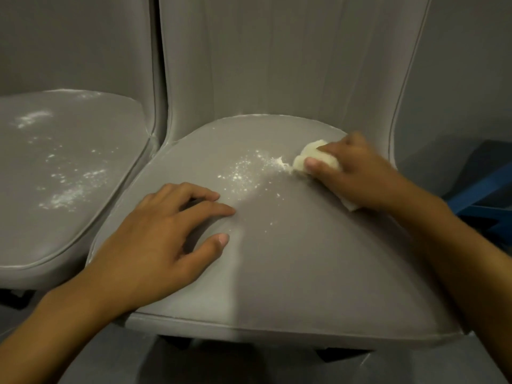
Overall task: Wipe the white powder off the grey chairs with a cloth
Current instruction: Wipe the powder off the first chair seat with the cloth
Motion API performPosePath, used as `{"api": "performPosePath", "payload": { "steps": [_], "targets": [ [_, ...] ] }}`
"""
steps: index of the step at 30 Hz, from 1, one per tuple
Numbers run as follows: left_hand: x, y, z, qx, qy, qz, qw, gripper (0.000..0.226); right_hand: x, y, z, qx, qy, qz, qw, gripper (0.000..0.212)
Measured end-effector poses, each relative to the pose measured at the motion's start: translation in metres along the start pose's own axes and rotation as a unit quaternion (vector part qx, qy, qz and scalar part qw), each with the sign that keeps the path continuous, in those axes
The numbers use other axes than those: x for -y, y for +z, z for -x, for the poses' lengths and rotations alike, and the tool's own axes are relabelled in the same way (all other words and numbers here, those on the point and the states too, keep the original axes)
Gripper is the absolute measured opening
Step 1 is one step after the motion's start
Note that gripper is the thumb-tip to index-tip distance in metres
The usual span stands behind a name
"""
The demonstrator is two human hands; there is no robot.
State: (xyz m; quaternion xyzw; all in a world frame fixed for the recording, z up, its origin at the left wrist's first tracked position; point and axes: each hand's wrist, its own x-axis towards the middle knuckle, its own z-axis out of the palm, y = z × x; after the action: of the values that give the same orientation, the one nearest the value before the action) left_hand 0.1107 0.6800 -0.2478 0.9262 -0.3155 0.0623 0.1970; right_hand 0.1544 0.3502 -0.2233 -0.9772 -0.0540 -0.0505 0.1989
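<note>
Head view: at 2 o'clock on the near seat (291,273) the right hand (357,173) grips a wadded cloth (310,155) against the edge of the powder (249,170), likely to sweep it, while the left hand (166,234), relaxed and holding nothing, braces the seat at 8 o'clock.

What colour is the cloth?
The cloth is pale cream, almost white, bunched in the right hand; the head view shows it.

Most of the cloth (310,152) hidden under the right hand (357,173) on the middle chair (291,273), that chair's back cut by the top edge, left chair (69,217) beside it cropped, blue object (482,189) to its right dim, unidentifiable.
</note>
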Motion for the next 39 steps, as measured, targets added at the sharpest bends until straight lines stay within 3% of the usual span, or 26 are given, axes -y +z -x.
{"api": "performPosePath", "payload": {
  "steps": [3,5,6,8,10,13,16,18,22,25,27,30,32,37,39],
  "targets": [
    [0.000,0.001,0.000,-0.006,0.002,-0.002,1.000,0.045,0.032,0.005,0.020,0.097,-0.084,-0.045,0.991,0.066],
    [0.000,0.001,0.000,-0.010,0.000,0.001,1.000,0.044,0.041,-0.001,0.026,0.163,-0.084,-0.074,0.980,0.080],
    [0.000,0.001,0.000,-0.012,-0.002,0.002,1.000,0.045,0.040,-0.005,0.025,0.188,-0.065,-0.110,0.974,0.081],
    [-0.001,0.001,0.001,-0.011,-0.003,0.004,1.000,0.045,0.035,-0.010,0.019,0.209,-0.061,-0.113,0.969,0.058],
    [-0.001,0.001,0.001,-0.011,-0.004,0.005,1.000,0.045,0.029,-0.010,0.013,0.191,-0.107,-0.035,0.975,0.032],
    [-0.001,0.001,0.001,-0.010,-0.005,0.006,1.000,0.045,0.017,-0.007,0.001,0.067,-0.144,-0.046,0.986,0.027],
    [-0.001,0.000,0.002,-0.010,-0.006,0.006,1.000,0.045,0.000,0.000,-0.018,-0.098,-0.044,-0.026,0.994,0.029],
    [-0.001,0.000,0.002,-0.007,-0.006,0.007,1.000,0.045,-0.008,0.006,-0.030,-0.083,0.003,0.038,0.996,0.033],
    [-0.001,0.001,0.000,-0.005,-0.009,0.008,1.000,0.044,0.009,0.011,-0.014,0.031,-0.173,-0.019,0.984,0.031],
    [0.000,0.002,0.000,-0.010,-0.008,0.004,1.000,0.044,0.026,0.008,0.005,0.124,-0.237,-0.096,0.959,0.030],
    [0.000,0.001,0.001,-0.011,-0.007,0.006,1.000,0.043,0.019,0.006,-0.005,0.058,-0.242,-0.061,0.967,0.030],
    [-0.001,0.001,0.001,-0.011,-0.006,0.008,1.000,0.042,0.004,0.008,-0.035,-0.059,-0.112,0.054,0.990,0.033],
    [-0.001,0.000,0.001,-0.009,-0.007,0.010,1.000,0.043,0.007,0.016,-0.040,-0.040,-0.096,0.059,0.993,0.032],
    [0.000,0.000,0.000,-0.009,-0.008,0.009,1.000,0.042,0.033,0.014,-0.021,0.107,-0.246,-0.056,0.962,0.034],
    [0.000,0.001,0.000,-0.009,-0.007,0.010,1.000,0.042,0.029,0.009,-0.030,0.056,-0.257,-0.049,0.964,0.034]
  ]
}}
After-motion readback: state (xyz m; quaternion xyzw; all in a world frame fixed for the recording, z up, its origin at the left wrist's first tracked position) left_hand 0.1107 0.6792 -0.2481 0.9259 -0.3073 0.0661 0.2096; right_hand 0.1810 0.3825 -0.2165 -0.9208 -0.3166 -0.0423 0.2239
